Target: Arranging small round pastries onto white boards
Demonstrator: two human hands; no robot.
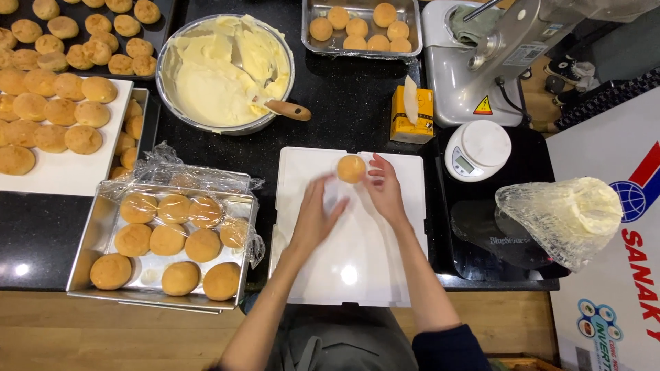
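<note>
A round golden bun (351, 168) is seen at the far edge of a white cutting board (357, 275), which is laid on the dark counter (344, 103). The bun is touched on its right side by the fingertips of the right hand (386, 191), whose fingers are loosely curved rather than closed around it. The left hand (315, 218) is held open and flat just to the near left of the bun, fingers stretched toward it; whether contact is made cannot be told.

To the left of the board, a metal tray (89, 237) of similar buns is placed, partly covered by crumpled clear film (172, 172). Farther left, more buns are laid out on a white tray (69, 175), and a dark baking sheet (161, 31) of smaller ones is set at the far left corner. A large metal bowl (165, 96) of pale yellow cream is found beyond the board, with a wooden-handled spatula (287, 108) rested in it. Another small metal tray (309, 45) with a few buns is positioned to its right, beside a grey stand mixer (467, 75). A yellow box (412, 113) and a white kitchen scale (478, 150) are located just beyond the board's right corner. A filled clear piping bag (564, 216) is laid well to the right.
</note>
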